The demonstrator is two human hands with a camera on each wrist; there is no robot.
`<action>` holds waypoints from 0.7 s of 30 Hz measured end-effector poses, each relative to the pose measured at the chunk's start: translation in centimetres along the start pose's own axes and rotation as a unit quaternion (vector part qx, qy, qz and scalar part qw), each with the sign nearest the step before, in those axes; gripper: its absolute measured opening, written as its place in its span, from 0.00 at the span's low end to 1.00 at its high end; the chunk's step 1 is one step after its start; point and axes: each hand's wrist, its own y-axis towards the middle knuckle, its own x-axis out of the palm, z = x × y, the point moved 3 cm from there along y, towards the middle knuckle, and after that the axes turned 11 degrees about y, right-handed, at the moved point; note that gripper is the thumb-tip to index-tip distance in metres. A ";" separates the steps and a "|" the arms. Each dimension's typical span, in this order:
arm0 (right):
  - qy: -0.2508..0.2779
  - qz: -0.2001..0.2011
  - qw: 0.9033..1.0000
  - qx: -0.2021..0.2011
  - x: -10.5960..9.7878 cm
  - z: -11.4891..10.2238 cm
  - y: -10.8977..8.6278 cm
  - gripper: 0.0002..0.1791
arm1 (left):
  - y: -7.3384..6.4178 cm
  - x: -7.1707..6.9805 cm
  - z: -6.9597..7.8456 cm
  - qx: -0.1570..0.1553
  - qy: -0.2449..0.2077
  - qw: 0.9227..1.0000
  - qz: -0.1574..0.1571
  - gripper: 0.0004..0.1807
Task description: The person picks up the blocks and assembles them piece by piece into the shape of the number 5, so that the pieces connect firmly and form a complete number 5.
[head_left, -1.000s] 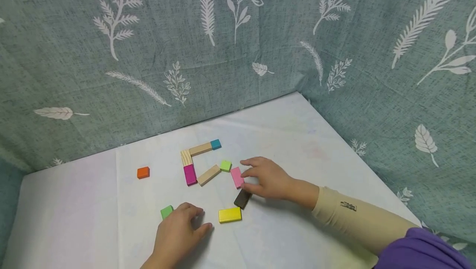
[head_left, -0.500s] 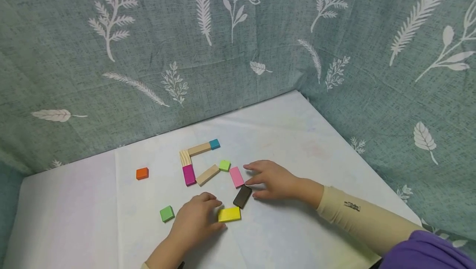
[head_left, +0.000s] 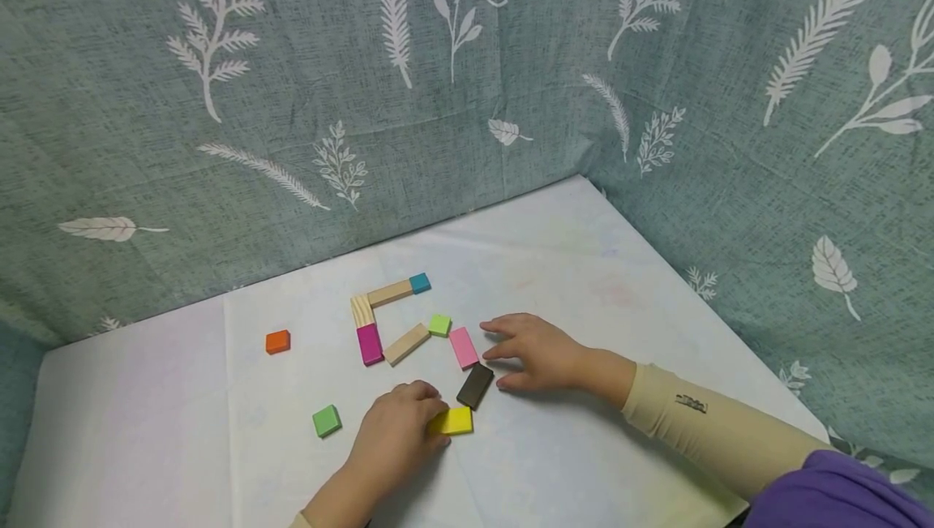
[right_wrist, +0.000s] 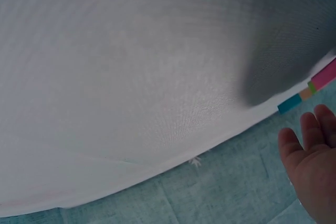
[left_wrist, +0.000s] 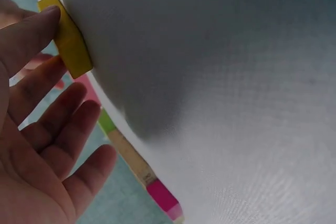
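My left hand (head_left: 397,431) pinches the left end of a yellow block (head_left: 456,421), thumb on the near side and index finger on the far side. In the left wrist view the thumb lies against the yellow block (left_wrist: 72,40) while the other fingers spread loosely. A dark brown block (head_left: 476,386) touches or nearly touches the yellow one at its upper right corner. My right hand (head_left: 540,354) holds nothing; its relaxed fingers point toward a pink block (head_left: 463,348) and the dark block.
A bent row continues with a lime cube (head_left: 440,325), a plain wood block (head_left: 407,344), a magenta block (head_left: 370,344), a striped block (head_left: 362,311), another wood block (head_left: 390,293) and a blue cube (head_left: 419,283). Orange (head_left: 277,341) and green blocks (head_left: 327,421) lie apart leftward on the white tablecloth (head_left: 160,431).
My left hand has moved right from beside the green block to the yellow block and taken hold of it. My right hand has drawn back slightly from the pink block.
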 end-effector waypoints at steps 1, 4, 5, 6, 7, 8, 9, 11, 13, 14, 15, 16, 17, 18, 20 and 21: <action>0.000 -0.001 1.000 0.001 0.0 0.0 0.0 0.24 | 0.0 -0.1 0.0 -0.001 -0.002 1.000 0.001 0.21; -0.001 0.000 1.000 -0.001 0.1 0.1 0.0 0.25 | -0.2 -0.6 -0.5 -0.020 -0.006 1.000 -0.002 0.26; -0.002 0.003 1.000 -0.003 0.0 0.1 0.0 0.25 | -0.4 -0.9 -0.9 -0.033 -0.011 0.999 -0.002 0.27; -0.004 0.007 1.000 -0.007 0.0 0.2 0.0 0.25 | -0.6 -1.2 -1.4 -0.050 -0.018 0.999 -0.003 0.28; -0.006 0.011 1.000 -0.011 0.1 0.2 0.0 0.25 | -1.0 -1.6 -2.1 -0.069 -0.021 0.997 -0.003 0.30; -0.007 0.016 1.000 -0.016 0.1 0.4 0.0 0.24 | -1.4 -2.0 -2.9 -0.090 -0.023 0.996 -0.001 0.30; -0.006 0.020 1.000 -0.017 0.1 0.5 -0.1 0.24 | -1.9 -2.5 -3.9 -0.109 -0.027 0.994 0.003 0.31; 0.002 0.027 0.999 -0.017 0.0 0.9 -0.2 0.24 | -3.1 -3.2 -6.2 -0.144 -0.033 0.989 0.009 0.32; 0.018 0.026 0.999 -0.001 -0.3 1.3 -0.4 0.24 | -4.4 -3.6 -8.8 -0.169 -0.038 0.985 0.023 0.32; 0.029 0.023 0.999 0.012 -0.5 1.6 -0.5 0.24 | -5.0 -3.6 -10.0 -0.179 -0.044 0.983 0.026 0.33; 0.044 0.018 0.999 0.027 -0.7 1.8 -0.7 0.24 | -5.6 -3.5 -11.1 -0.185 -0.052 0.981 0.025 0.34; 0.056 0.014 0.998 0.039 -0.8 2.1 -0.8 0.24 | -6.1 -3.3 -12.0 -0.193 -0.060 0.979 0.023 0.35; 0.068 0.007 0.996 0.055 -0.9 2.3 -0.8 0.25 | -6.5 -3.0 -12.8 -0.196 -0.068 0.978 0.021 0.36; 0.082 0.003 0.994 0.068 -1.0 2.5 -0.8 0.25 | -6.9 -2.7 -13.5 -0.200 -0.075 0.977 0.011 0.37; 0.104 -0.001 0.991 0.088 -1.2 2.9 -0.9 0.26 | -7.0 -2.0 -14.3 -0.202 -0.083 0.976 -0.012 0.40; 0.115 -0.001 0.989 0.095 -1.3 3.0 -0.9 0.26 | -6.9 -1.7 -14.5 -0.201 -0.085 0.976 -0.023 0.41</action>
